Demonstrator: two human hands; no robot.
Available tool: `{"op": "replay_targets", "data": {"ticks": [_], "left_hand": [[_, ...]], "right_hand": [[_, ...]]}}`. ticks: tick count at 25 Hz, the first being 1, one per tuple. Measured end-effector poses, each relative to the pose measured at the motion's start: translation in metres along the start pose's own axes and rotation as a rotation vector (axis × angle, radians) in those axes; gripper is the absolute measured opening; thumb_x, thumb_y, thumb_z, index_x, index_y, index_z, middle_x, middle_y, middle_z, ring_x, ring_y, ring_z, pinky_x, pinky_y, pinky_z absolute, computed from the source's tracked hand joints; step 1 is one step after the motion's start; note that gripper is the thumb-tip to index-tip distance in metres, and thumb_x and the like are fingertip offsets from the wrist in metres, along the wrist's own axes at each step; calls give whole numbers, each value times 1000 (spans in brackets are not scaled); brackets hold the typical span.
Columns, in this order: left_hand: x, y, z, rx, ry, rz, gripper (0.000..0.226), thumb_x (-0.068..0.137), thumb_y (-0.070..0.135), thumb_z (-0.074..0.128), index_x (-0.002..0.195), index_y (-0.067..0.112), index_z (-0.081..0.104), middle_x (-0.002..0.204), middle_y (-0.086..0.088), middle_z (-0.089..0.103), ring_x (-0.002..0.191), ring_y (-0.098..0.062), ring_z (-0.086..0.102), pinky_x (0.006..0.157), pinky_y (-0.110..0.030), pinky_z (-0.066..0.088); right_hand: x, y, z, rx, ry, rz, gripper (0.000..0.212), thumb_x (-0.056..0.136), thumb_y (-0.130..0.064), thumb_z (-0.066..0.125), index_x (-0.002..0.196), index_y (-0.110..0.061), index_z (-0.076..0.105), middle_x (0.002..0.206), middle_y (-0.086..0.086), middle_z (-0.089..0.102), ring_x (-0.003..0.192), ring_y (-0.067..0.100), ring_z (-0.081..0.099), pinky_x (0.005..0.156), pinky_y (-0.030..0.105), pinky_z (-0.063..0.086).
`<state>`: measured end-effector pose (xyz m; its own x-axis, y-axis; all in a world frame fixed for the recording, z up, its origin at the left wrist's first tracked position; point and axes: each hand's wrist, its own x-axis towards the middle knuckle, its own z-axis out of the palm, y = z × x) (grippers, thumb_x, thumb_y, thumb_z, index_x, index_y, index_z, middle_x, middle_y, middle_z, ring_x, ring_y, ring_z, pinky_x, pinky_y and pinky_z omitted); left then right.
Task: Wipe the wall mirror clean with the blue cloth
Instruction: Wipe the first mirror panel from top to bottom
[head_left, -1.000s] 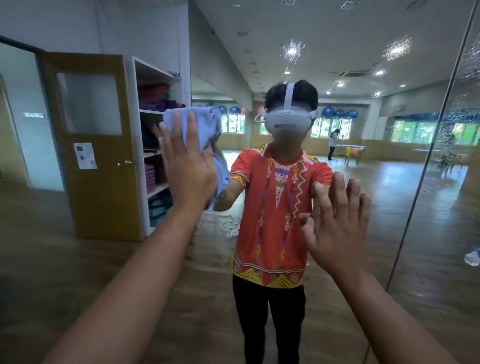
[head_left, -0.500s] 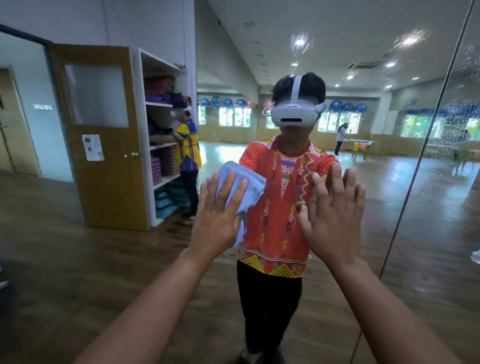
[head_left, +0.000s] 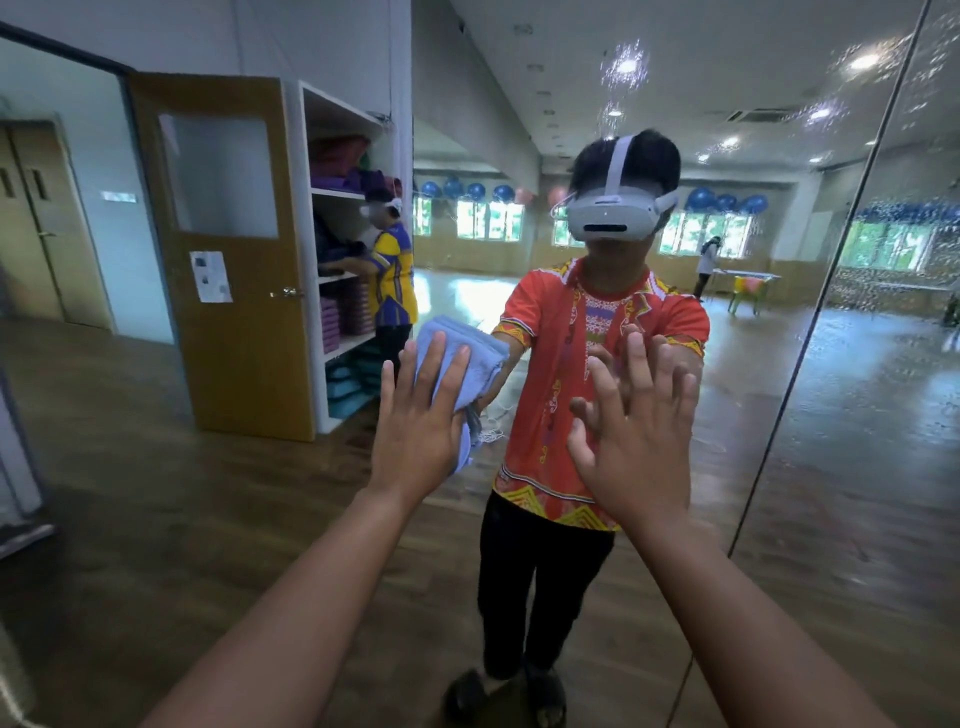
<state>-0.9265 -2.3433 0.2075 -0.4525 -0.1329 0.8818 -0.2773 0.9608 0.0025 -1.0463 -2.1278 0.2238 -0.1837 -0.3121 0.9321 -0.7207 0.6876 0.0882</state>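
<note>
Head view: flat left hand (head_left: 421, 441) presses blue cloth (head_left: 457, 353) on wall mirror (head_left: 831, 467), right hand (head_left: 639, 441) splayed bare beside it. Bare palm may smear prints; ungripped cloth could slip.

An open wooden door (head_left: 234, 249) stands beside white shelves (head_left: 306, 208).

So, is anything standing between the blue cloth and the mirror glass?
Nothing visible. The left hand presses the blue cloth flat against the mirror; the right hand rests on the glass beside it, apart from the cloth.

Brown door (head_left: 244, 364), white shelves (head_left: 337, 193), wooden floor (head_left: 156, 493)
</note>
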Motion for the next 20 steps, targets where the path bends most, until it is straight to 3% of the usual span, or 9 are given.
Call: {"op": "replay_targets", "data": {"ticks": [4,9,16,20], "left_hand": [[-7,-13,-2,45,-35,-18,73,91,22,51,157,20,22,167,-9,12,154,-38,9,120,-62,15],[-17,-63,-8,92,-72,-30,66,93,32,37,157,19,23,167,-9,11,152,-39,14,118,-65,21],[-20,-165,-18,147,-42,55,66,93,34,37,157,19,24,166,-10,12,152,-40,14,120,-58,7],[-20,-234,-26,139,-6,81,66,95,32,40,157,21,23,167,-9,12,152,-38,13,120,-59,10]], "right_hand": [[2,-16,-2,-8,-20,-38,69,84,-37,60,149,-19,46,167,16,21,155,40,13,124,59,9],[7,-47,2,-16,-42,-81,66,83,-37,59,146,-20,51,167,15,22,155,40,14,123,61,15],[20,-126,36,-59,-38,-81,68,83,-36,63,147,-19,53,166,16,25,155,39,15,125,56,14],[35,-198,64,-66,-52,-71,67,84,-36,63,148,-20,52,167,15,24,156,38,14,124,56,16]]}}
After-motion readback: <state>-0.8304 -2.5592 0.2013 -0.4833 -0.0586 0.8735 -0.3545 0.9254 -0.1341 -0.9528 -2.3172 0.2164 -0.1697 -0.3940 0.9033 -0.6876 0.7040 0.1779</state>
